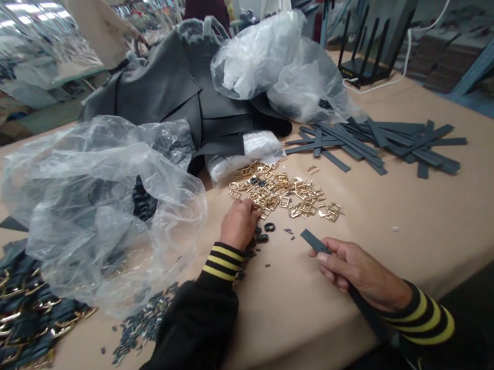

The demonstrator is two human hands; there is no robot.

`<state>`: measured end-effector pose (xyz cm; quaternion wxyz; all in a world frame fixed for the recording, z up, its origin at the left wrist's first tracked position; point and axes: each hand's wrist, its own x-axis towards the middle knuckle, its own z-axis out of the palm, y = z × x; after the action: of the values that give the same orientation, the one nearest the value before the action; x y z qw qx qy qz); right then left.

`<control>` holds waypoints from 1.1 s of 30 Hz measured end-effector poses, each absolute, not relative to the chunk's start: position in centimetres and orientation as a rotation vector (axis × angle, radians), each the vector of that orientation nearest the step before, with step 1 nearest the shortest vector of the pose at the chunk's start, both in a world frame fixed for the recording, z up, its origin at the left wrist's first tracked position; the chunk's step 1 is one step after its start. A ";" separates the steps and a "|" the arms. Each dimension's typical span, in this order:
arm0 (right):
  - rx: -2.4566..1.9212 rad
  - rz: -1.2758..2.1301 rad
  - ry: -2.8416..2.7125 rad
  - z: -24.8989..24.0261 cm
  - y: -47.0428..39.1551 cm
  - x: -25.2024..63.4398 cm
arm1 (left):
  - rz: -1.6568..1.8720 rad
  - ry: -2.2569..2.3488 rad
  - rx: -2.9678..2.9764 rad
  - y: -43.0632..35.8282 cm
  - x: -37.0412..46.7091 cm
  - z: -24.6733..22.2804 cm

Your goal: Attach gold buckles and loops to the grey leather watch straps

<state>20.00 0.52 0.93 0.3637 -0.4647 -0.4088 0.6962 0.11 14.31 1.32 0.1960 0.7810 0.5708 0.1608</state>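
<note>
My left hand reaches to the near left edge of a heap of gold buckles. Its fingers are drawn together against the heap, and what they pinch, if anything, is hidden. A few black loops lie just beside those fingers. In my right hand is a flat dark strap, gripped between thumb and fingers close to its upper end. The strap's long tail hangs down past my wrist, over the table's front edge.
A pile of dark straps lies at the back right, near a black router. Clear plastic bags and dark sheet material crowd the back. Buckled straps and small dark pieces lie at left. Two people stand beyond.
</note>
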 end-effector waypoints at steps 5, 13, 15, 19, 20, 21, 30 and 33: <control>-1.158 1.781 -1.039 0.9 0.8 19.9 | 0.412 1.491 2.187 14.8 -0.4 1.3; -1.049 1.825 -0.761 1.9 1.3 19.0 | 0.675 1.083 2.265 7.7 0.5 4.5; -1.008 1.872 -0.729 2.0 1.2 18.6 | 0.722 0.993 2.336 5.4 0.9 5.0; -0.838 2.084 -0.702 1.7 0.4 17.9 | 0.678 0.954 2.589 2.3 1.3 4.9; -0.806 2.122 -0.683 1.6 0.2 17.8 | 0.680 0.942 2.633 1.9 1.2 4.8; -0.789 2.145 -0.665 1.6 -0.1 17.7 | 0.694 0.926 2.653 1.6 1.2 4.6; -1.028 1.705 -0.961 1.4 -1.2 16.9 | 0.799 1.144 1.427 -0.6 2.1 3.5; -1.218 1.481 -1.147 1.2 -1.4 16.6 | 0.813 1.162 1.184 -1.1 2.5 3.3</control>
<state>16.63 -1.42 1.20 0.4383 -0.4900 -0.4613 0.5958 2.49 -1.13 3.31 0.6030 0.5114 0.5017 0.3510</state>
